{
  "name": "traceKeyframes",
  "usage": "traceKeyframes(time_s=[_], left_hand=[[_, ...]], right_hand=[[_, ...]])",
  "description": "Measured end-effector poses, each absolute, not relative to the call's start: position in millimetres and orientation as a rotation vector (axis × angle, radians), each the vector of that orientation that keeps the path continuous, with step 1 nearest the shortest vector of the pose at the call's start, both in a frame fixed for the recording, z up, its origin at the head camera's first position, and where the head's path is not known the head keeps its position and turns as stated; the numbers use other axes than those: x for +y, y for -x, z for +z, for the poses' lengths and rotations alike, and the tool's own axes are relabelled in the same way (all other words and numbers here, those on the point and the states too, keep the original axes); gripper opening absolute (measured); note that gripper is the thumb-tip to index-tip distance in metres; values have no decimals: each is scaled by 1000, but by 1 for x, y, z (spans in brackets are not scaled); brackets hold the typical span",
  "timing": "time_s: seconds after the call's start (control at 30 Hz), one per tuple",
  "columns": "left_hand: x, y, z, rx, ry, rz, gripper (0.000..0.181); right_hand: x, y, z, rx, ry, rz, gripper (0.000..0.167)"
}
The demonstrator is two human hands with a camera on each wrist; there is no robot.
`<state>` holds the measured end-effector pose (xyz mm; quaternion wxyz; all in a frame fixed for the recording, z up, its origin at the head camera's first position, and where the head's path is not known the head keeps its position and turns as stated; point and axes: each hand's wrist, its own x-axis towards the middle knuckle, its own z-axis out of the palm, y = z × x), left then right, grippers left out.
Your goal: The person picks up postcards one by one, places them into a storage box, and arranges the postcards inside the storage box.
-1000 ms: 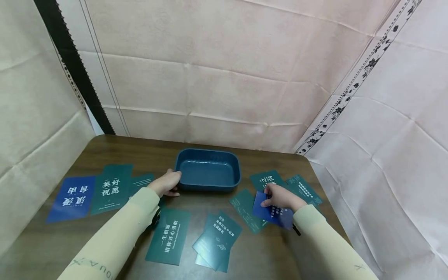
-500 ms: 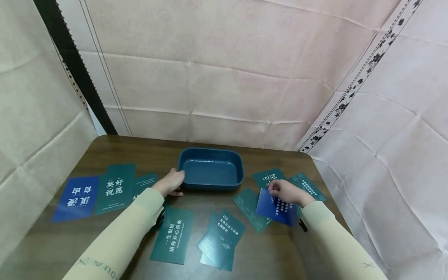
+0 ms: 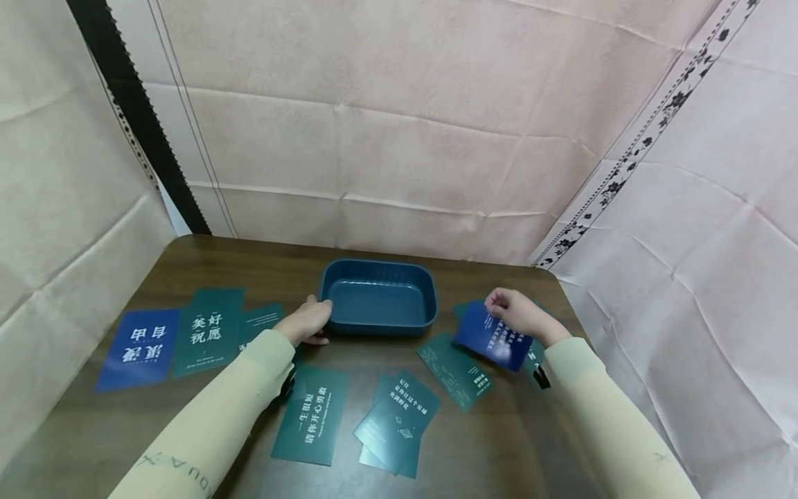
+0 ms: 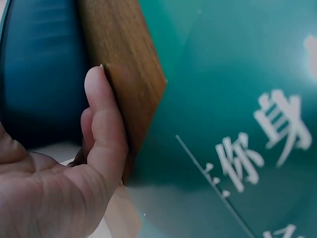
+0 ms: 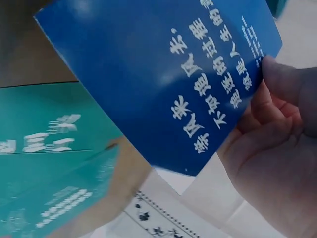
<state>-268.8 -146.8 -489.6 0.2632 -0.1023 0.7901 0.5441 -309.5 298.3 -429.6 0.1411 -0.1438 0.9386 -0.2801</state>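
Note:
A blue card (image 3: 492, 334) printed with white characters is held up by my right hand (image 3: 519, 313). In the right wrist view, thumb and curled fingers pinch the edge of this card (image 5: 163, 79), which is tilted above green cards (image 5: 54, 158). My left hand (image 3: 307, 320) rests at the left side of a dark blue tray (image 3: 382, 328), fingertips at its rim. In the left wrist view the hand (image 4: 74, 173) shows an extended digit beside the tray (image 4: 42, 74), with a large green card (image 4: 237, 99) close by. The fingertips on the tray are out of that view.
A blue card (image 3: 140, 346) and green cards (image 3: 208, 326) lie at the table's left. Nearer stand a single green card (image 3: 312, 416) and an overlapping green stack (image 3: 399, 423). Another green card (image 3: 455, 371) lies right of centre. Pale cloth walls (image 3: 374, 159) surround the wooden table (image 3: 274, 260).
My right hand has lifted the blue card up and away from the green cards, uncovering more of the one beneath. My left hand stays at the tray; the view has shifted slightly.

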Motion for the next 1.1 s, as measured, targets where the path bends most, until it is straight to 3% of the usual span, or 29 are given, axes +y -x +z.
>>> traceKeyframes(time_s=[0.43, 0.7, 1.1], left_hand=[[-150, 270, -492, 2145, 285, 1476, 69], [-146, 267, -489, 2143, 261, 1491, 72], [-146, 265, -490, 2148, 273, 1500, 70]], right_hand=[[248, 341, -380, 2805, 262, -1302, 24], [193, 356, -378, 2764, 201, -1636, 24], [125, 359, -404, 2763, 518, -1289, 14]])
